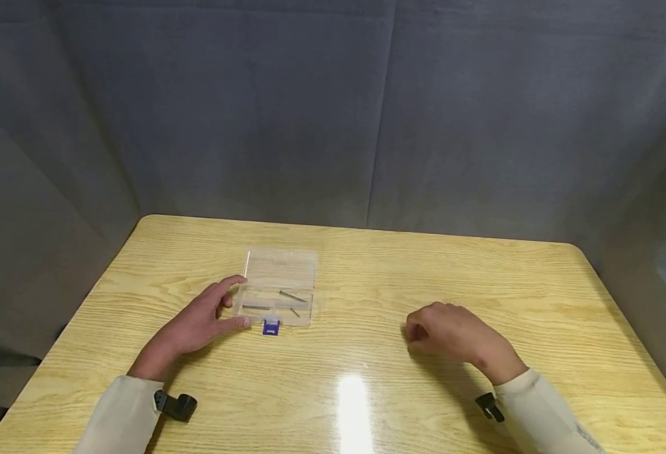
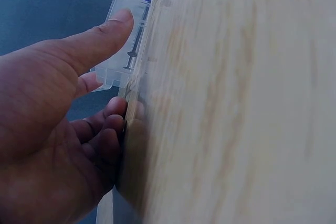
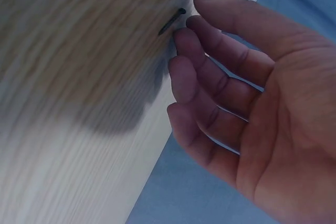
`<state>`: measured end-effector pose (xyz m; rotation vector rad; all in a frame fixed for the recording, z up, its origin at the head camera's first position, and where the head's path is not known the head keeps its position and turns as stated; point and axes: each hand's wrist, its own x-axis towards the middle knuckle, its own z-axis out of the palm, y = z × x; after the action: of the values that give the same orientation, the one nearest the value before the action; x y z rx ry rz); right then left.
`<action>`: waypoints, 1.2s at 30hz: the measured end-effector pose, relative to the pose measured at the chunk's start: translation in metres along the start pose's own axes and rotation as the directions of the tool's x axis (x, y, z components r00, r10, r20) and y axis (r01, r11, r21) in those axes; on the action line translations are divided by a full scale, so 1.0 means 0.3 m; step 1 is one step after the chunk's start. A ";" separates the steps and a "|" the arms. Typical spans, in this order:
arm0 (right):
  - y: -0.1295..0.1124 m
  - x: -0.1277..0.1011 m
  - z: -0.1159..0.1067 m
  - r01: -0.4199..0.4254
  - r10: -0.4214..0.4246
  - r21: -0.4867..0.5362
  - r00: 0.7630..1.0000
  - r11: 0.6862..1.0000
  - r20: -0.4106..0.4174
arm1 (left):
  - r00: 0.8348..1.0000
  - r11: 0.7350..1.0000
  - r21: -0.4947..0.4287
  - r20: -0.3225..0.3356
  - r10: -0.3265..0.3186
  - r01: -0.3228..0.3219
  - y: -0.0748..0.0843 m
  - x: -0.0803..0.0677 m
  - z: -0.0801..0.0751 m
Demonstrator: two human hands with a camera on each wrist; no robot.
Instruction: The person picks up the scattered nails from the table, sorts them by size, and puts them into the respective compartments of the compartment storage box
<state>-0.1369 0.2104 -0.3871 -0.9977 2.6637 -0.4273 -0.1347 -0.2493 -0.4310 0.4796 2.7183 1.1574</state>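
Observation:
A clear plastic box [image 1: 304, 320] lies with its lid [image 1: 281, 268] folded back and a blue latch [image 1: 271, 327] at the front. Inside are a long nail [image 1: 293, 296] and two other thin metal pieces. My left hand [image 1: 202, 318] holds the box by its left end, thumb at the front corner and index finger near the hinge side. A dark nail [image 3: 171, 22] lies on the wood just beyond the fingertips of my right hand [image 3: 226, 87]. Those fingers are loosely bent with nothing between them. In the head view, this hand [image 1: 452, 334] hides that nail.
The wooden table [image 1: 355, 277] has a bright light reflection near its front. A grey curtain [image 1: 253, 126] hangs behind it and along both sides. Black wrist mounts [image 1: 176, 407] sit on both sleeves.

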 end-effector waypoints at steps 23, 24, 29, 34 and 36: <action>0.014 -0.023 0.015 0.020 -0.019 0.019 1.000 1.000 -0.022 | 1.000 1.000 0.004 -0.002 0.004 -0.004 -0.004 0.004 0.000; 0.015 -0.021 0.016 0.018 -0.018 0.019 1.000 1.000 -0.022 | 1.000 1.000 0.002 -0.004 0.007 -0.007 -0.004 0.004 0.000; 0.022 -0.021 0.037 0.027 -0.026 0.037 0.999 0.999 -0.024 | 1.000 1.000 -0.008 0.005 0.005 -0.005 -0.004 -0.006 0.002; 0.030 -0.025 0.049 0.038 -0.036 0.052 0.999 0.998 -0.024 | 1.000 1.000 -0.006 0.014 -0.002 0.002 -0.002 -0.010 0.004; 0.033 -0.025 0.045 0.040 -0.039 0.042 0.999 0.998 -0.032 | 1.000 1.000 -0.004 0.010 -0.001 0.001 0.001 -0.005 0.002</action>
<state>-0.1327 0.2200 -0.4021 -1.0411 2.6546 -0.5104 -0.1331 -0.2493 -0.4310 0.4821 2.7073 1.1563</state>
